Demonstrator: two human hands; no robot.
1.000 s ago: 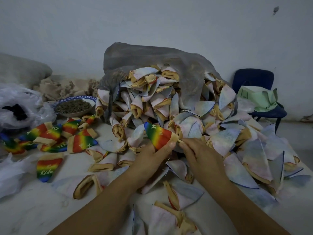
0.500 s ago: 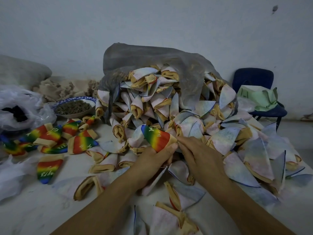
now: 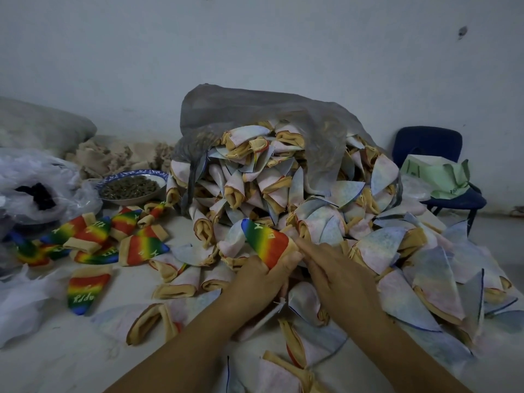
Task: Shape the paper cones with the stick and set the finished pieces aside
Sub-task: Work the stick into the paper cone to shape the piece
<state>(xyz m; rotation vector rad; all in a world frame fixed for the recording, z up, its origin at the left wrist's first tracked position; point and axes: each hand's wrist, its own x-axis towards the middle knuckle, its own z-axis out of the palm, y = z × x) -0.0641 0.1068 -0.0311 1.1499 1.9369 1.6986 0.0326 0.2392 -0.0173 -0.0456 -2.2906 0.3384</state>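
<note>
Rainbow cone [image 3: 265, 243] sits in your left hand [image 3: 255, 282], fingers curled round its tan, cloth-like rim, with the pointed tip tilted up and away to the left. Your right hand [image 3: 340, 276] lies just beside it, fingers stretched toward that rim and touching it; whether they pinch a stick cannot be told. Behind, pale pastel cones [image 3: 283, 188], soft and creased with tan folded mouths, spill from a crumpled grey plastic bag [image 3: 255, 114] over the white bench [image 3: 56, 358]. To your left lie more rainbow-striped pieces [image 3: 93, 236], flattened and apart from the heap, near a blue-rimmed bowl [image 3: 136, 172] of dark pellets.
</note>
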